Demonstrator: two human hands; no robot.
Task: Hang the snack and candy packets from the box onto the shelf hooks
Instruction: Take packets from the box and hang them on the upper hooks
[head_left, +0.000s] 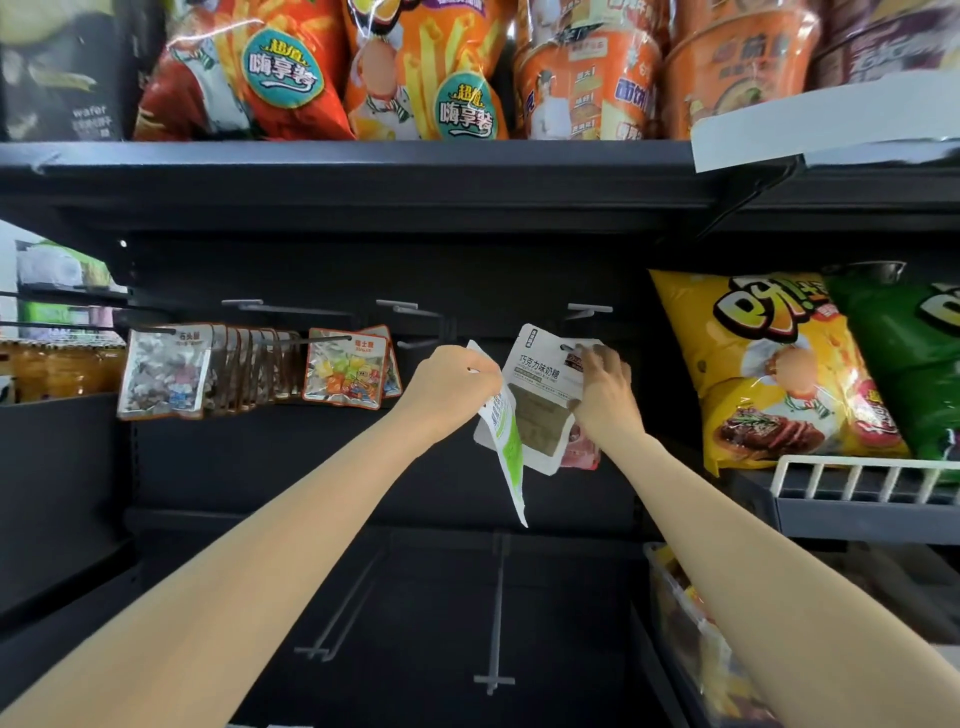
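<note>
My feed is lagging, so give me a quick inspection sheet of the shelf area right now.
Surface: dark hook panel; several bare hooks, e.g..
Job's things: green-white packet in left hand; brown-white packet held by right hand below a hook; hung candy packets.
Clutter: nothing seen.
Hands: both gripping packets.
Cables: nothing seen.
Surroundings: chip bags at right, noodle cups above.
</note>
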